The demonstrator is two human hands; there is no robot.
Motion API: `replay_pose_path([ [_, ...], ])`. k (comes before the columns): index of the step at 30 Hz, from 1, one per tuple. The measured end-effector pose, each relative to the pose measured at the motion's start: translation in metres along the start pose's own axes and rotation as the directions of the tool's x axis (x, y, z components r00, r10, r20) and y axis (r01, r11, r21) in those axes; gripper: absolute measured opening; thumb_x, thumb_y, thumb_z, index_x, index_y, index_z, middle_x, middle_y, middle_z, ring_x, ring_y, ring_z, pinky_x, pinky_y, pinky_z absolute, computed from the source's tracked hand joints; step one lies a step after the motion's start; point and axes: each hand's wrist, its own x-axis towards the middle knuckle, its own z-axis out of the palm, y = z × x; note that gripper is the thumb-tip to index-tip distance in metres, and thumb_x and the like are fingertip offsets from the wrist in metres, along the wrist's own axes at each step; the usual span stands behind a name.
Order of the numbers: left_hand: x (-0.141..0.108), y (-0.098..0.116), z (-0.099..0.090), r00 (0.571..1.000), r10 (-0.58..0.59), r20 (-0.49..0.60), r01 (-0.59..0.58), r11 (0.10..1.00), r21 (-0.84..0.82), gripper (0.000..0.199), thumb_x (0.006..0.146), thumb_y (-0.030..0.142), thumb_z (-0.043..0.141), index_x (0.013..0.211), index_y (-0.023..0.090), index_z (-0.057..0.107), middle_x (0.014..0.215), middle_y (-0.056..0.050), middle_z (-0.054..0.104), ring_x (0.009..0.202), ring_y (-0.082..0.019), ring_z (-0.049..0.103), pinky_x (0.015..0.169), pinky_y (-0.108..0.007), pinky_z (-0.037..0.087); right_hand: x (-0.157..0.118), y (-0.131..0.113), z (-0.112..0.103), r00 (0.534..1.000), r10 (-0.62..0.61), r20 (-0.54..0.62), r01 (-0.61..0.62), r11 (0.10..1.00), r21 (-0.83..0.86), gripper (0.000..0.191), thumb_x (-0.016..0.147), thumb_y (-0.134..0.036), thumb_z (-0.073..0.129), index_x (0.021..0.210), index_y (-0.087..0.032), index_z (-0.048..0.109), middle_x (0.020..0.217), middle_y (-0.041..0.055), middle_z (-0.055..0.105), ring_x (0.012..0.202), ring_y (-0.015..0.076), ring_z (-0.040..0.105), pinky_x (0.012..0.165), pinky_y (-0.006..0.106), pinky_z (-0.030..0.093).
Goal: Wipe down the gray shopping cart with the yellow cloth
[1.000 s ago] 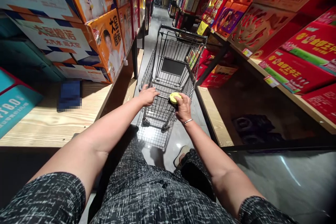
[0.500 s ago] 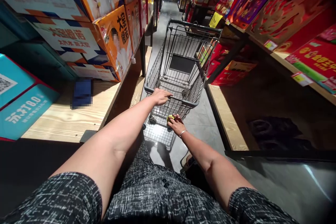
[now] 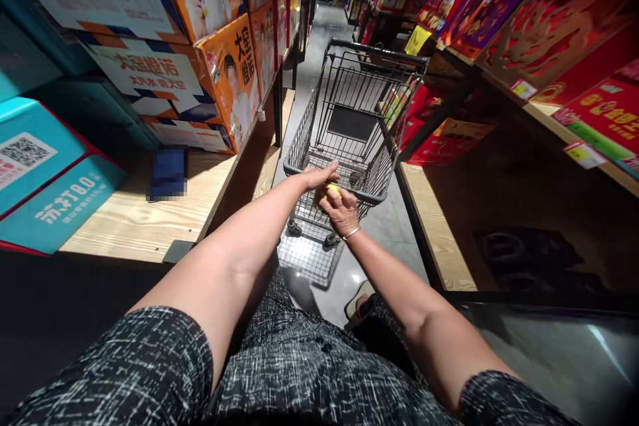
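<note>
Right grip (image 3: 343, 213) curled round yellow item (image 3: 334, 190); left grip (image 3: 318, 177) outstretched.

Shopping cart (image 3: 344, 150): dark metal wire, smooth, low sheen; handle bar (image 3: 382, 50), smooth, plastic-looking, faintly shiny; back panel (image 3: 353, 124), flat, matt black. Yellow item (image 3: 333, 192): mostly covered, material indeterminate. Left shelf (image 3: 144, 229): pale wood, visible grain; at its near right corner, a plate (image 3: 180, 251), matt, dark. Orange carton (image 3: 232, 83), at the shelf's right edge: printed cardboard, glossy, creased sheen. Teal carton (image 3: 74, 200), at the near edge: printed cardboard, smooth. Lower right shelf (image 3: 442, 226): pale wood, grained. Floor (image 3: 399, 253): grey, polished, reflective. Bracelet (image 3: 352, 233): silver-toned metal, shiny. Shirt (image 3: 294, 379): matt cloth, streaked, rough-looking.
</note>
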Motion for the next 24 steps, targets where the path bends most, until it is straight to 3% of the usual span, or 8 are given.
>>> replay_pose_path([
  [4, 0.004, 0.002, 0.002, 0.998, -0.065, 0.016, 0.065, 0.998, -0.024, 0.089, 0.101, 0.063, -0.011, 0.150, 0.034, 0.058, 0.153, 0.000, 0.060, 0.151, -0.031, 0.043, 0.128, -0.056, 0.012, -0.028, -0.016, 0.044, 0.951, -0.073, 0.301, 0.078, 0.997, -0.003, 0.033, 0.096, -0.017, 0.054, 0.117, -0.034, 0.073, 0.143, 0.0048, 0.062, 0.132, 0.0256, 0.050, 0.107, 0.046, 0.043],
  [7, 0.007, 0.000, 0.005, 0.998, -0.057, 0.016, 0.054, 0.991, 0.124, 0.073, 0.104, 0.066, 0.010, 0.148, 0.037, 0.060, 0.162, 0.001, 0.050, 0.152, -0.033, 0.039, 0.125, -0.056, 0.018, -0.061, -0.008, 0.063, 0.932, -0.056, 0.359, 0.074, 0.997, -0.035, 0.035, 0.093, -0.012, 0.052, 0.115, -0.028, 0.073, 0.137, 0.0079, 0.066, 0.127, 0.0261, 0.054, 0.105, 0.045, 0.045],
  [9, 0.008, -0.003, 0.007, 0.999, -0.033, 0.003, 0.032, 0.983, 0.179, 0.063, 0.104, 0.064, 0.022, 0.148, 0.039, 0.059, 0.162, 0.003, 0.050, 0.150, -0.033, 0.040, 0.123, -0.054, 0.022, -0.077, 0.004, 0.060, 0.949, -0.035, 0.313, 0.053, 0.997, -0.049, 0.034, 0.092, -0.013, 0.053, 0.115, -0.028, 0.074, 0.135, 0.0086, 0.067, 0.126, 0.0274, 0.054, 0.103, 0.046, 0.046],
  [12, 0.008, -0.010, 0.007, 0.999, -0.026, -0.028, 0.031, 0.979, 0.202, 0.056, 0.104, 0.061, 0.028, 0.144, 0.042, 0.062, 0.158, 0.005, 0.055, 0.146, -0.032, 0.044, 0.119, -0.052, 0.027, -0.083, 0.028, 0.033, 0.987, -0.032, 0.157, 0.040, 0.998, -0.046, 0.037, 0.095, -0.018, 0.056, 0.123, -0.035, 0.073, 0.138, 0.0065, 0.066, 0.123, 0.0278, 0.052, 0.099, 0.046, 0.046],
  [15, 0.008, -0.016, 0.005, 0.998, -0.042, -0.036, 0.048, 0.980, 0.195, 0.056, 0.104, 0.062, 0.028, 0.142, 0.042, 0.063, 0.156, 0.004, 0.058, 0.145, -0.032, 0.046, 0.119, -0.051, 0.027, -0.072, 0.048, -0.006, 0.999, 0.009, -0.039, -0.011, 0.999, -0.031, 0.040, 0.096, -0.019, 0.058, 0.127, -0.041, 0.072, 0.140, 0.0054, 0.064, 0.127, 0.0284, 0.047, 0.102, 0.048, 0.043],
  [18, 0.008, -0.020, 0.001, 0.997, -0.065, -0.037, 0.071, 0.979, 0.191, 0.059, 0.104, 0.064, 0.027, 0.142, 0.038, 0.065, 0.154, 0.002, 0.059, 0.146, -0.033, 0.044, 0.120, -0.051, 0.025, -0.055, 0.058, -0.036, 0.977, 0.095, -0.190, -0.094, 0.995, 0.014, 0.040, 0.094, -0.020, 0.063, 0.125, -0.043, 0.073, 0.140, 0.0056, 0.061, 0.132, 0.0304, 0.041, 0.111, 0.051, 0.037],
  [21, 0.007, -0.026, -0.004, 0.996, -0.076, -0.042, 0.083, 0.980, 0.182, 0.061, 0.104, 0.064, 0.027, 0.140, 0.035, 0.068, 0.149, -0.001, 0.064, 0.145, -0.033, 0.046, 0.121, -0.052, 0.025, -0.045, 0.056, -0.042, 0.944, 0.181, -0.275, -0.170, 0.983, 0.064, 0.038, 0.092, -0.018, 0.064, 0.120, -0.042, 0.074, 0.136, 0.0070, 0.059, 0.131, 0.0315, 0.039, 0.113, 0.052, 0.036],
  [24, 0.006, -0.034, -0.008, 0.995, -0.091, -0.039, 0.096, 0.980, 0.172, 0.062, 0.104, 0.064, 0.027, 0.131, 0.033, 0.073, 0.139, -0.002, 0.071, 0.141, -0.032, 0.051, 0.120, -0.050, 0.026, -0.046, 0.044, -0.022, 0.940, 0.210, -0.270, -0.192, 0.977, 0.093, 0.035, 0.091, -0.015, 0.062, 0.111, -0.041, 0.076, 0.127, 0.0073, 0.059, 0.126, 0.0295, 0.040, 0.110, 0.049, 0.039],
])
